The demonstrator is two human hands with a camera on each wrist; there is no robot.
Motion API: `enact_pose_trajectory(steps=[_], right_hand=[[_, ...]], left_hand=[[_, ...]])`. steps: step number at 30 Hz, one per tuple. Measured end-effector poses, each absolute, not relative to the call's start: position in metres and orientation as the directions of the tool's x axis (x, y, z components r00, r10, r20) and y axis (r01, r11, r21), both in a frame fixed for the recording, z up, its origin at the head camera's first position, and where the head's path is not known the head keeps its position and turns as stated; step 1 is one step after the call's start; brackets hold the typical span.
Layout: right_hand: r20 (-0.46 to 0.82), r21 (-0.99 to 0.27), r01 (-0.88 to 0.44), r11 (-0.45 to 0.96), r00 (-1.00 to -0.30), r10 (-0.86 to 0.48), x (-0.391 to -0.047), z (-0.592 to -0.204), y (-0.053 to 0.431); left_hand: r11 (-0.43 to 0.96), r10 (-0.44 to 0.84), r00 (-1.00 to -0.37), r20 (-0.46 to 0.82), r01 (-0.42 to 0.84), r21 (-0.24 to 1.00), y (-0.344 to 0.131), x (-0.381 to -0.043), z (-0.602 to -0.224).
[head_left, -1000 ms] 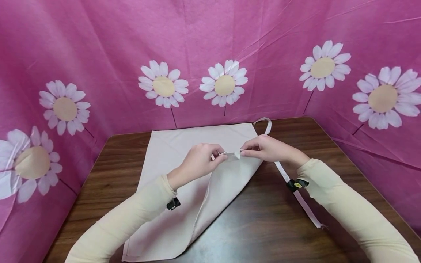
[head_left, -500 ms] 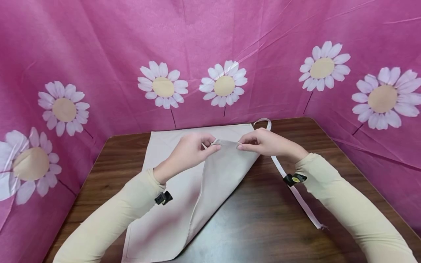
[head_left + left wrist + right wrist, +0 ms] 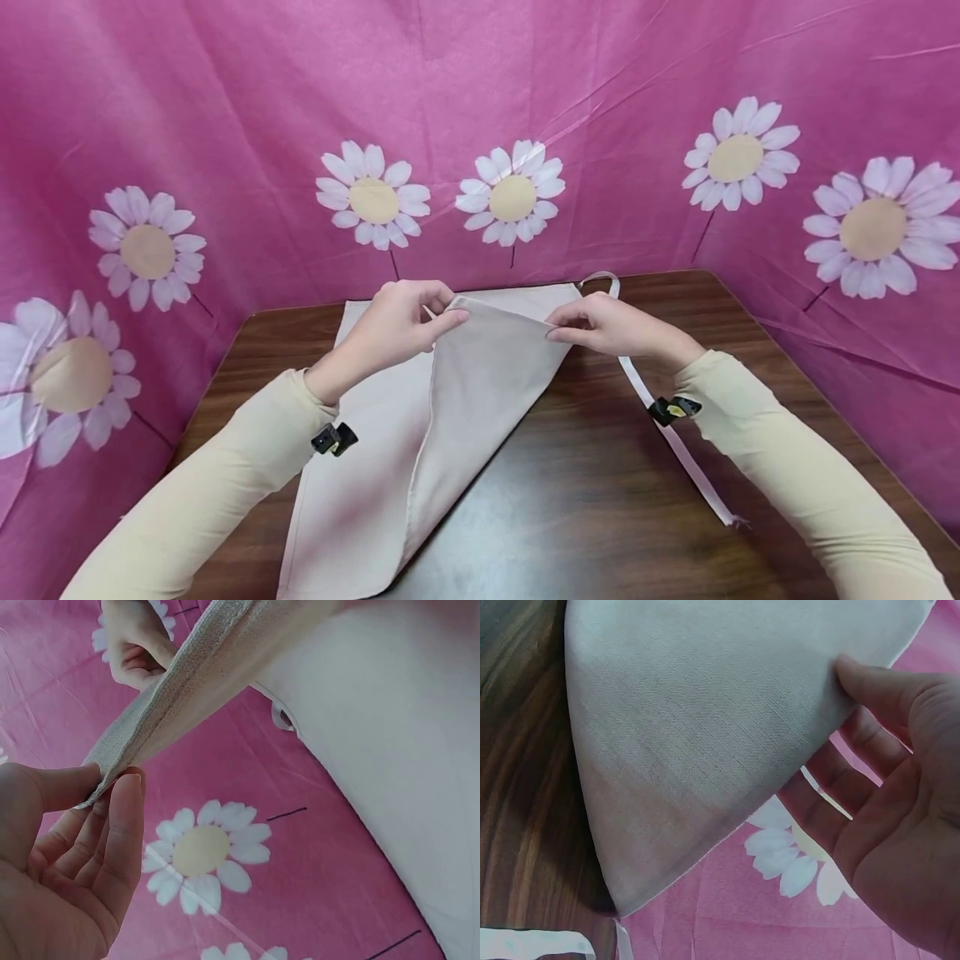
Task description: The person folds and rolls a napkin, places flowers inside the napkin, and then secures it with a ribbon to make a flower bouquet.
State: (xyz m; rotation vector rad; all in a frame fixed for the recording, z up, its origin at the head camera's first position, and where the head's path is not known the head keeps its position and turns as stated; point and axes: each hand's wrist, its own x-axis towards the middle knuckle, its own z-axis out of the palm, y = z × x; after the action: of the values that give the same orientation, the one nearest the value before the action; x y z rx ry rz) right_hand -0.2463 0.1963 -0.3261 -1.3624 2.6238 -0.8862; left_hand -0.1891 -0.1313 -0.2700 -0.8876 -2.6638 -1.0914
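A cream cloth (image 3: 360, 475) with stitched hems, a white strap at its far right corner, lies on the table with its right side lifted and folded over. My left hand (image 3: 393, 325) pinches a corner of the raised flap (image 3: 487, 367) between thumb and fingers. In the left wrist view that hemmed corner sits between the thumb and fingertips of my left hand (image 3: 75, 847). Farther right along the same edge, my right hand (image 3: 618, 325) pinches the flap. The right wrist view shows the thumb of my right hand (image 3: 900, 772) on the cloth's face, fingers behind it.
The white strap (image 3: 678, 454) loops beyond the cloth's far corner, then runs toward the front right to a frayed end. Brown wood-grain table (image 3: 570, 500) shows to the right. A pink daisy-print curtain (image 3: 450, 100) hangs behind and on both sides.
My left hand has moved left and away from me, drawing the flap's corner along and widening the distance between my hands. My right hand has risen slightly, still pinching the edge.
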Motion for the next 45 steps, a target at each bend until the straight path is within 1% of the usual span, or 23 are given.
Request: enact_pose_trajectory(steps=[6, 10, 14, 19, 23, 26, 32, 35, 41, 45], right_hand=[[0.247, -0.484, -0.726, 0.489, -0.649, -0.72, -0.253, -0.322, 0.193], [0.278, -0.491, -0.715, 0.497, -0.67, -0.689, -0.262, -0.326, 0.191], [0.304, -0.46, -0.721, 0.518, -0.676, -0.672, -0.273, -0.337, 0.185], [0.285, -0.417, -0.726, 0.547, -0.676, -0.68, -0.284, -0.35, 0.179], [0.254, -0.407, -0.716, 0.567, -0.685, -0.683, -0.289, -0.36, 0.181], [0.248, -0.399, -0.712, 0.579, -0.691, -0.679, -0.295, -0.369, 0.185], [0.242, -0.391, -0.701, 0.597, -0.704, -0.668, -0.306, -0.384, 0.193], [0.231, -0.394, -0.699, 0.597, -0.704, -0.671, -0.31, -0.387, 0.193], [0.233, -0.389, -0.704, 0.595, -0.699, -0.676, -0.319, -0.395, 0.187], [0.216, -0.386, -0.693, 0.609, -0.71, -0.67, -0.327, -0.402, 0.184]], left_hand=[[0.586, 0.443, -0.851, 0.283, 0.513, 0.627, -0.141, -0.198, -0.265], [0.576, 0.412, -0.887, 0.208, 0.431, 0.695, -0.153, -0.212, -0.267], [0.571, 0.389, -0.912, 0.133, 0.352, 0.742, -0.164, -0.223, -0.276], [0.593, 0.371, -0.925, 0.079, 0.302, 0.746, -0.177, -0.235, -0.291], [0.595, 0.345, -0.939, -0.006, 0.214, 0.775, -0.192, -0.245, -0.305], [0.585, 0.361, -0.929, -0.086, 0.154, 0.796, -0.204, -0.251, -0.314], [0.525, 0.486, -0.85, -0.204, 0.098, 0.845, -0.23, -0.262, -0.33], [0.511, 0.503, -0.83, -0.242, 0.059, 0.858, -0.238, -0.264, -0.337], [0.503, 0.504, -0.828, -0.244, 0.052, 0.863, -0.249, -0.268, -0.347], [0.525, 0.48, -0.847, -0.227, 0.07, 0.848, -0.263, -0.272, -0.353]])
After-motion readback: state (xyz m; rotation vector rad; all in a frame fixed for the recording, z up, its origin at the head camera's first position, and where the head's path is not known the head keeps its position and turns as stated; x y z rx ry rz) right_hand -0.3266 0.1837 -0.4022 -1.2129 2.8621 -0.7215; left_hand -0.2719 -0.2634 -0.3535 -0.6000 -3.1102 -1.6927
